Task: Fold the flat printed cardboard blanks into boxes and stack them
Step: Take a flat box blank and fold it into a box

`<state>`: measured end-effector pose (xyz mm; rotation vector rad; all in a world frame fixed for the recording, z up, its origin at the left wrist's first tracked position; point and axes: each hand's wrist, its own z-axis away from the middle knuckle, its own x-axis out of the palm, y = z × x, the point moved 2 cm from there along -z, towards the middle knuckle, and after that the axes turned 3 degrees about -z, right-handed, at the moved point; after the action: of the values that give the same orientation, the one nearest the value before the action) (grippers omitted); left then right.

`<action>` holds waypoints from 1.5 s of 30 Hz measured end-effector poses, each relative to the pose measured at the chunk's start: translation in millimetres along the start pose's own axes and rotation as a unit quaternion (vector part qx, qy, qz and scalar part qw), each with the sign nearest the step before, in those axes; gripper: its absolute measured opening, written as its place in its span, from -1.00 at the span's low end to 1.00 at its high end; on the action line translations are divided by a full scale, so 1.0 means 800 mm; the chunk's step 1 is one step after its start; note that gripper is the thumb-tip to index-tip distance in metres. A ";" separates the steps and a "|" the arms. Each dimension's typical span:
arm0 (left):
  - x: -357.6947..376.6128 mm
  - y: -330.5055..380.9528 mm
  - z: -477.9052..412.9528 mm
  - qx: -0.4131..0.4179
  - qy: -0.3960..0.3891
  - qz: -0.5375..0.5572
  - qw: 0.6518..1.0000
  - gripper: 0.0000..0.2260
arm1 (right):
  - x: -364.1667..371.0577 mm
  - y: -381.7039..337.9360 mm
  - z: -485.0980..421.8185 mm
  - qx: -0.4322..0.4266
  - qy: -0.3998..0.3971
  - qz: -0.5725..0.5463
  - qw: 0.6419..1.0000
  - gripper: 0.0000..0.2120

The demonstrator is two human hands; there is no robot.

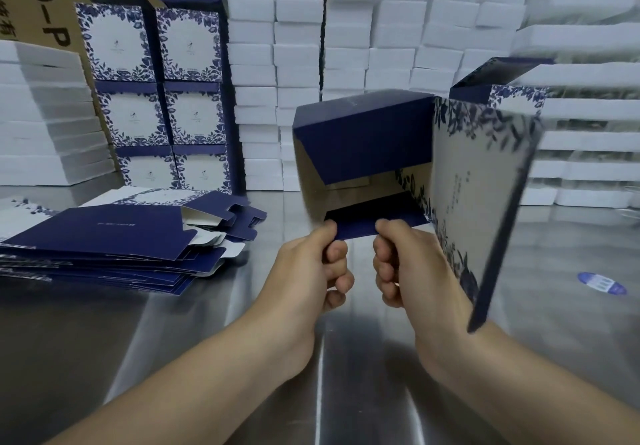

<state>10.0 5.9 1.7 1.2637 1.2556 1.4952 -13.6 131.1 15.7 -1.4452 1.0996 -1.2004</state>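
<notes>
Both hands (349,264) pinch the box's (450,174) flap.

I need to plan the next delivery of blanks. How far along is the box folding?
Done: six folded boxes stand stacked at the back left. In hand: the left hand and right hand pinch the bottom flap of a half-opened box. Left: a pile of flat blanks lies on the steel table.
</notes>
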 end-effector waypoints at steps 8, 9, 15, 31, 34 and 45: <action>-0.004 -0.003 -0.003 -0.024 0.008 0.011 1.000 -0.47 | -0.011 0.010 -0.012 -0.067 0.014 -0.074 0.995 -0.64; -0.004 -0.003 -0.003 -0.028 0.004 0.021 0.999 -0.48 | -0.010 0.010 -0.008 -0.082 0.013 -0.069 0.994 -0.63; 0.000 -0.002 -0.003 -0.002 -0.020 0.111 0.994 -0.69 | 0.002 0.006 0.007 -0.103 -0.080 -0.028 0.991 -0.59; -0.057 0.034 -0.031 0.144 0.155 -0.111 0.971 -0.54 | -0.037 -0.019 -0.028 -0.277 -0.113 0.200 0.933 -0.66; -0.056 0.038 -0.032 0.206 0.139 -0.106 0.963 -0.72 | -0.032 -0.007 -0.025 -0.322 -0.043 0.259 0.909 -0.35; -0.042 0.030 -0.023 0.264 0.030 -0.118 0.957 -0.45 | -0.040 -0.007 -0.021 -0.262 0.046 0.170 0.949 -0.57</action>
<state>-1.2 -34.3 18.7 1.3416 1.8576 1.0664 -33.5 161.4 17.3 -1.5059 1.7471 -0.7646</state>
